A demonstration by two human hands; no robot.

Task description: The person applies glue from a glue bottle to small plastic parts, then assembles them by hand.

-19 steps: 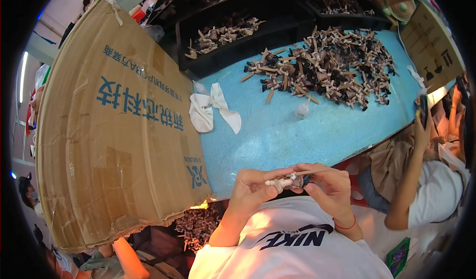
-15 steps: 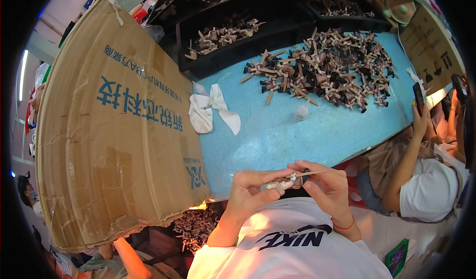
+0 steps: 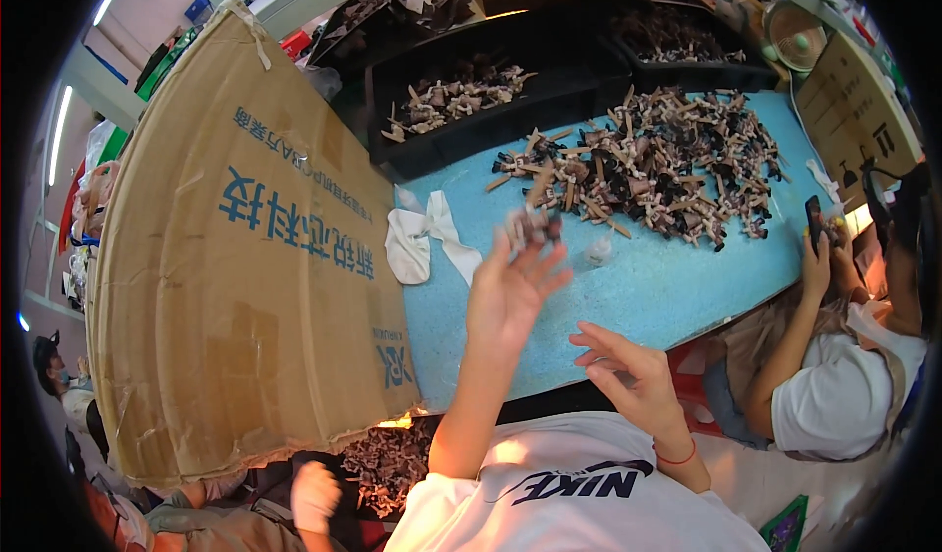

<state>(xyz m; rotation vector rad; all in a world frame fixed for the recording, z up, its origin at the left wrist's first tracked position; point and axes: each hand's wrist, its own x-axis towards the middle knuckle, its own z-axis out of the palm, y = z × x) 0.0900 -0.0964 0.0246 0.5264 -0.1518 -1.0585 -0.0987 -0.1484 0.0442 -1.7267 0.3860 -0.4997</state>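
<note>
My left hand [image 3: 515,287] reaches out over the blue tabletop [image 3: 461,341] with its fingers spread. Just past its fingertips is a small brown and white figurine [image 3: 533,226], smeared by motion, with a flat wooden-coloured strip at its upper end. It looks loose from the fingers. Closer to my body, my right hand [image 3: 633,375] hovers at the table's near edge, open, its fingers apart and nothing in them. Farther off lies a big heap of similar figurines [image 3: 677,164] with flat strips among them.
A tall cardboard sheet [image 3: 196,326] walls the left side. Behind the heap stand a black bin [image 3: 422,157] and another black bin [image 3: 711,76], both holding pieces. White cloth [image 3: 410,253] and a clear plastic lump [image 3: 597,251] lie on the table. A co-worker [image 3: 834,375] sits at right.
Both hands held the figurine together near my body. Now the left hand has swung forward and opened beside the figurine, while the right hand has let go and stays near the edge.
</note>
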